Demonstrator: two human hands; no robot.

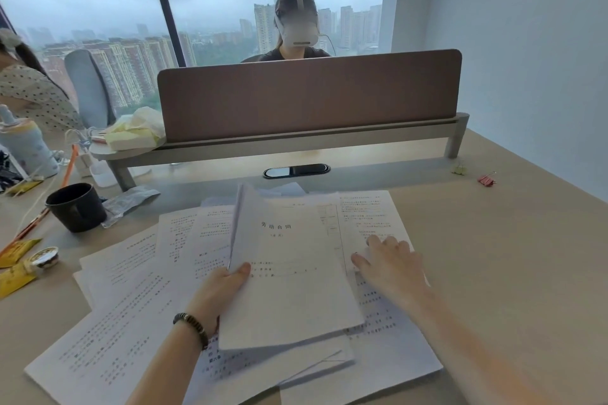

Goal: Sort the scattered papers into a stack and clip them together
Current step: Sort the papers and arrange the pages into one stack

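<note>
Here the left hand (pixel 227 286), a dark beaded bracelet (pixel 191 327) on its wrist, grips a thin bundle of white printed sheets (pixel 289 273) at its left edge, thumb on top and the other fingers hidden beneath. The bundle is lifted slightly above the pale beige desk (pixel 493 256), and its far left corner curls upward. The right hand (pixel 390 265) lies flat, fingers straight and spread, pressing on a loose printed page (pixel 371 217) just to the right of the bundle. More loose white pages (pixel 121 322) lie fanned and overlapping across the desk beneath and to the left of both hands. Well apart, at the far right of the desk, sit a small red binder clip (pixel 486 179) and, near it, what seems to be a pale green clip (pixel 459 169), too small to tell for sure. A black mug (pixel 76 207) stands to the left of the pages.
</note>
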